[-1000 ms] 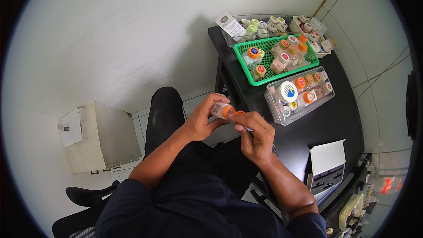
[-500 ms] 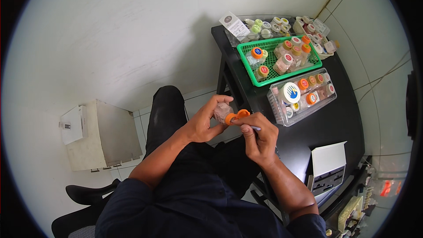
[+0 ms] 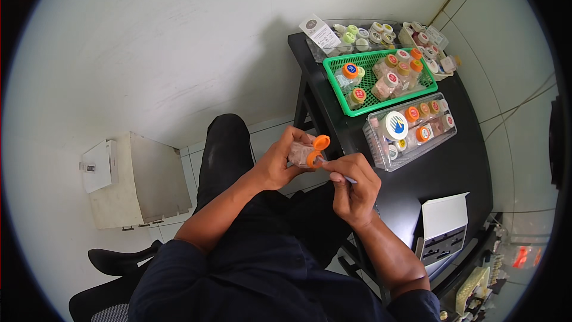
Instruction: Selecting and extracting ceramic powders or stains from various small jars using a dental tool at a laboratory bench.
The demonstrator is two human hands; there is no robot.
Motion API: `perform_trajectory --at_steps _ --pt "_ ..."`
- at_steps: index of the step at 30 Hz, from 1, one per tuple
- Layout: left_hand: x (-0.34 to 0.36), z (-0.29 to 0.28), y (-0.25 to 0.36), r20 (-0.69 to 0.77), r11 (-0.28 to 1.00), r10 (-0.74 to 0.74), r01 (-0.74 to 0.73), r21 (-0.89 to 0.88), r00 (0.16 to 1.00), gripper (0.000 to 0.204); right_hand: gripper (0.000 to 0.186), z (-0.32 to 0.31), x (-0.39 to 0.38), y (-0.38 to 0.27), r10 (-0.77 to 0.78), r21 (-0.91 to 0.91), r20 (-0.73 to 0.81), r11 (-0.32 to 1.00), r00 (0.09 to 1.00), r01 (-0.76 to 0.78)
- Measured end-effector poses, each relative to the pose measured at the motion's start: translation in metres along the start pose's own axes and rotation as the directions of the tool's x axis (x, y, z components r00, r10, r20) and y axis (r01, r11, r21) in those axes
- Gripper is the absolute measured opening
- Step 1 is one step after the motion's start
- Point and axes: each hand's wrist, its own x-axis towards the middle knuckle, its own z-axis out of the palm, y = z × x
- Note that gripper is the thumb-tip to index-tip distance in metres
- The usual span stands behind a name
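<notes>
My left hand [image 3: 277,162] is wrapped round a small clear bottle [image 3: 299,154] with pinkish contents, tilted on its side above my lap. Its mouth faces right, and the orange flip-top cap [image 3: 322,142] stands hinged up from the orange collar. Between thumb and fingers, my right hand [image 3: 358,186] pinches a slim pale stick-like tool [image 3: 350,179]. The tool's tip reaches to the bottle's mouth; how far it goes in I cannot tell. Fingers cover most of the tool's length.
On the black table [image 3: 396,188] to my right stand a green basket [image 3: 358,111] and a clear plastic tray [image 3: 411,156], both with lidded bottles. Nearer lies an opened white box [image 3: 444,211]. A cabinet [image 3: 161,173] and chair armrest [image 3: 119,261] are at left.
The orange cap's lid has swung up, away from my right hand. My right hand has shifted slightly right and down with the tool, drawing back from the bottle's mouth.
</notes>
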Motion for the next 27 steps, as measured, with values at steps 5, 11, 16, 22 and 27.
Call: perform_trajectory --at_steps 5,11,16,22,27 --pt "-0.003 -0.002 -0.017 -0.027 0.999 -0.032 0.031 -0.027 0.999 0.054 0.023 0.005 0.004 -0.005 -0.027 -0.007 0.048 1.0 0.998 0.027" --pt "0.001 0.0 -0.001 -0.006 0.999 -0.038 0.038 -0.001 0.999 0.059 0.023 0.007 0.005 -0.002 0.047 0.021 0.053 0.999 0.998 -0.048" --pt "-0.001 -0.004 0.003 0.079 0.998 -0.016 0.02 -0.055 0.997 0.06 0.019 0.006 0.003 0.003 0.052 0.106 0.092 0.993 0.994 -0.061" --pt "0.002 -0.005 -0.001 0.077 0.997 0.001 -0.007 0.078 0.997 0.059 0.02 0.005 -0.001 0.003 0.055 0.083 0.087 0.995 0.995 -0.063" --pt "-0.001 -0.007 0.002 0.081 1.0 0.017 -0.015 -0.025 0.997 0.063 0.026 0.008 0.001 0.001 0.044 0.001 0.076 0.999 0.996 -0.044"
